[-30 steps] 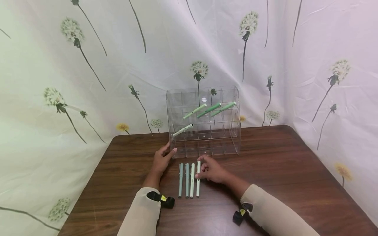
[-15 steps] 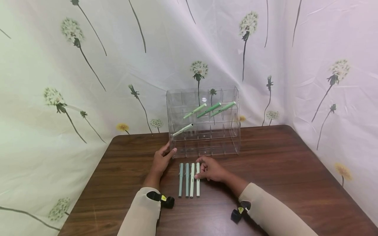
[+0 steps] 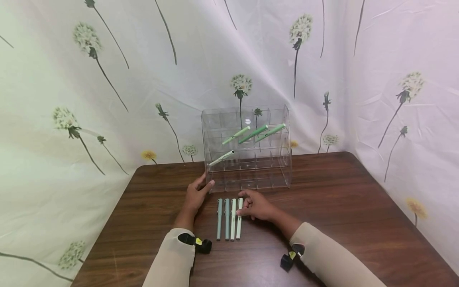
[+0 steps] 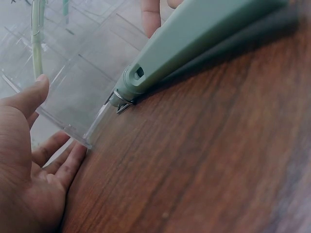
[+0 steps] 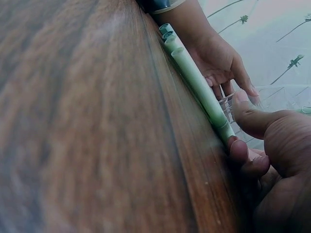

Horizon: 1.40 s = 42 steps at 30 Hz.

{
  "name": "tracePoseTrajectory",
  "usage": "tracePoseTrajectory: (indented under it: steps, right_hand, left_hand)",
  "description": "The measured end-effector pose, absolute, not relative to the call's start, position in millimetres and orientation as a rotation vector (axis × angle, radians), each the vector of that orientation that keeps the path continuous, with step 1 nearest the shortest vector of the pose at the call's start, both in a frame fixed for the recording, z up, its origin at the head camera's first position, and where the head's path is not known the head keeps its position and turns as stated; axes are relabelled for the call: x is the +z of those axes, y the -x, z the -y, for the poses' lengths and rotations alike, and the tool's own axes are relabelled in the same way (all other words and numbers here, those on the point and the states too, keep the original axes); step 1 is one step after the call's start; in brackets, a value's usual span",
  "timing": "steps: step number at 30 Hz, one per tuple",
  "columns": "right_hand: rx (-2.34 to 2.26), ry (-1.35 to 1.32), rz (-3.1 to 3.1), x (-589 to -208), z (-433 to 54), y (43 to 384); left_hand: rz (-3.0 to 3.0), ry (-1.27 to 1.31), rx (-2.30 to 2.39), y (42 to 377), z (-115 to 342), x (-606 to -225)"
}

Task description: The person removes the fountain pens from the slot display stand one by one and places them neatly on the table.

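Four-tier see-through pen rack [image 3: 247,159] stands at the table's back, with several green pens lying slanted in it. My left hand [image 3: 196,196] rests against its lower left corner, thumb in front and loosely extended fingers [image 4: 68,165] along the side. Below the rack, several capped pens lie in a row, clips toward the rack: grey-green pens [image 3: 223,219] on the left, a whitish pen [image 3: 233,219] beside them, and a pale pen [image 3: 239,229] at the right end. My right hand [image 3: 258,205] pinches that last pen near its cap, its other fingers curled; the contact is partly hidden.
The brown wooden table [image 3: 322,207] extends on both sides of the rack and toward me. A white curtain [image 3: 150,79] printed with dandelions hangs right behind the table. Dark wrist cameras [image 3: 203,246] are strapped to both sleeves.
The rightmost pale pen has shifted slightly left, its lower end now nearer the neighbouring whitish pen. My right hand has moved a little with it. My left hand stays at the rack.
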State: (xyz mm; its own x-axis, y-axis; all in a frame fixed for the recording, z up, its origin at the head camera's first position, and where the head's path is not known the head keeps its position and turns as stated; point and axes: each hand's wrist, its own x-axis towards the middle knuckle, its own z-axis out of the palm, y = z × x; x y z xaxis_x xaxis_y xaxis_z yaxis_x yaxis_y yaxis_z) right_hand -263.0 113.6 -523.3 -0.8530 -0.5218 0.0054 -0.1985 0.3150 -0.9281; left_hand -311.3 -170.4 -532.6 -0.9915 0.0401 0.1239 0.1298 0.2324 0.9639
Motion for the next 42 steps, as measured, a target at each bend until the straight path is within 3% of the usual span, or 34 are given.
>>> tracePoseTrajectory:
  steps: [25,35,42]
  right_hand:
    - [-1.575,0.573,-2.197,-505.9,-118.3,262.6]
    - [-1.495,0.634,-2.256,-482.3,-119.0,262.0]
    - [-1.5,0.622,-2.273,-470.1,-121.3,269.4]
  left_hand:
    - [2.426,0.119,-1.874,312.3,165.2,-529.9]
    - [2.423,0.149,-1.904,290.5,160.9,-500.3]
    - [2.42,0.123,-1.903,301.1,161.7,-514.9]
